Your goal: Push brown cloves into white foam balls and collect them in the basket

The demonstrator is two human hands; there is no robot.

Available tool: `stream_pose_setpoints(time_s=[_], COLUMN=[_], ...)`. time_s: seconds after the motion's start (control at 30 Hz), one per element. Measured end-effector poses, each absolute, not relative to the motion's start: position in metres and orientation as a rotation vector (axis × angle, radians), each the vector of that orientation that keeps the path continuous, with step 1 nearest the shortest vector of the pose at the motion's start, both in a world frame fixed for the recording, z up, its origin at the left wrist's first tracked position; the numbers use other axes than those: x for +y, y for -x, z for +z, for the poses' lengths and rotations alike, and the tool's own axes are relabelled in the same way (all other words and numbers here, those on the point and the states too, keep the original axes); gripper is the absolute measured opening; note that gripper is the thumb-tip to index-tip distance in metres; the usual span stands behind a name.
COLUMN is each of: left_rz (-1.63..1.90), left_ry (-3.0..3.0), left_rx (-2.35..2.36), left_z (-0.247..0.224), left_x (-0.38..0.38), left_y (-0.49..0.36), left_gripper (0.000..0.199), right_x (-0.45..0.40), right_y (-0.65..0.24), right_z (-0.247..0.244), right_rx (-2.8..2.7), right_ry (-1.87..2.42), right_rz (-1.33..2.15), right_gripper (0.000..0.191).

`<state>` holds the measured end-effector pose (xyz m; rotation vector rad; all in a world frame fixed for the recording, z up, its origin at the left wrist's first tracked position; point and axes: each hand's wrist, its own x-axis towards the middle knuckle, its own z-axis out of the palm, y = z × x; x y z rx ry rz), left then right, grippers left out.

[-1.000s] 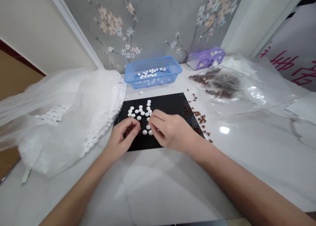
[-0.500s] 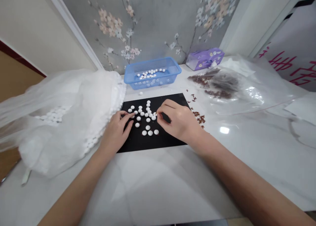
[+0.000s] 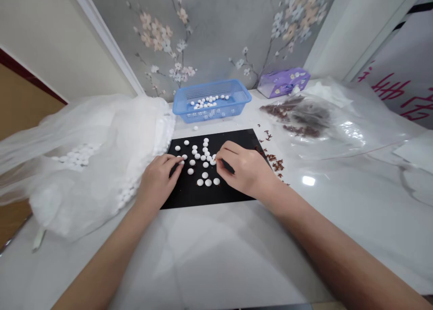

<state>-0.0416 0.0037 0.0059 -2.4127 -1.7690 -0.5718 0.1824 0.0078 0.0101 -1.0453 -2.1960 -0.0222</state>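
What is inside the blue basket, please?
The blue basket holds small white pieces, loosely scattered toward its middle. Its front wall partly covers the bottom, so anything lying low behind that wall cannot be made out clearly.

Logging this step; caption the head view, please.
Two hands over white pieces on a black mat.

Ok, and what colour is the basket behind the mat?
The basket is light blue, with perforated sides; it shows best in the current head view.

Fingers (image 3: 175,171) at white pieces (image 3: 208,182), black mat (image 3: 230,195)
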Motion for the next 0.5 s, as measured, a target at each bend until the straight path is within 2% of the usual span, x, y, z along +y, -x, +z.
stream_pose_setpoints(time_s=[0.1,0.3,0.5], left_rz=[-0.749,-1.672,-1.957], left_ry=[2.430,2.483,2.545], left_rx=[-1.872,-2.441,-2.771], left_z=[0.007,0.017,0.027], left_x=[0.001,-0.014,-0.024], left_y=[0.037,0.014,0.003], left_gripper=[0.023,0.024,0.022], right_x=[0.007,0.004,-0.006], right_y=[-0.181,-0.176,-0.166], right_z=[0.009,0.008,0.008], right_rx=[-2.192,-2.090,-1.927], right_ry=[1.034,0.907,0.806], right_rz=[-0.004,0.110,0.170], right_gripper=[0.018,0.017,0.013])
